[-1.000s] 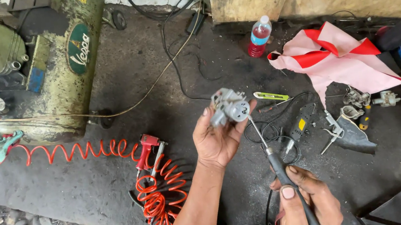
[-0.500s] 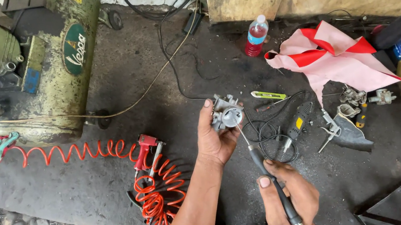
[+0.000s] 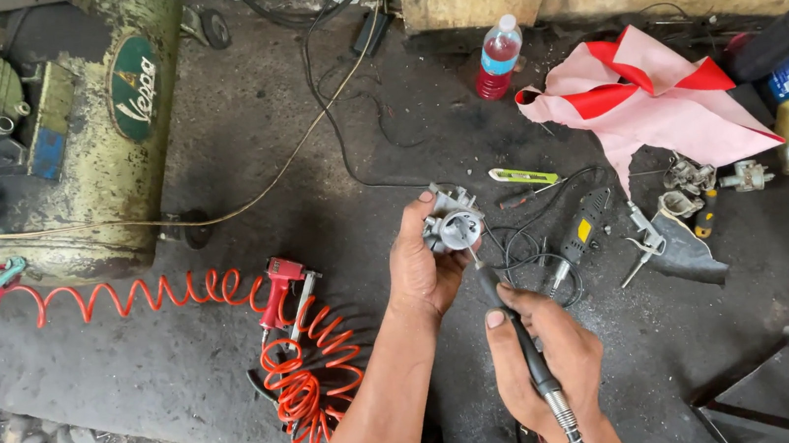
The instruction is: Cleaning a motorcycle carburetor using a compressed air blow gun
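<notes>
- Oil-stained concrete floor (image 3: 306, 142) was the work surface, with a green compressor tank (image 3: 107, 135) at upper left and a red coiled air hose (image 3: 304, 380) trailing from it to a red air gun (image 3: 274, 290).
- Change vs. a second ago: the carburetor (image 3: 452, 225) sat slightly lower and further left in the head view, and the right hand (image 3: 544, 358) had come up closer under it. The tool tip had stayed at the carb body throughout.
- Judgement: work on the carb body was ongoing, just re-gripped or re-angled, not finished.
- Left hand (image 3: 425, 268) was clamped around the carburetor, fingers wrapped behind it, with the round bore facing the camera.
- Right hand was closed pencil-style on the flex-shaft handpiece (image 3: 529, 355), with its metal shaft running down out of frame.
- Carburetor was above and just left of the right hand, the tool tip touching or just short of its lower edge; too small to tell.
- Nearby on the floor: black rotary tool (image 3: 588, 224), yellow-green utility knife (image 3: 523, 175), pink-and-red cloth (image 3: 650, 113), plastic bottle (image 3: 498, 59).
</notes>
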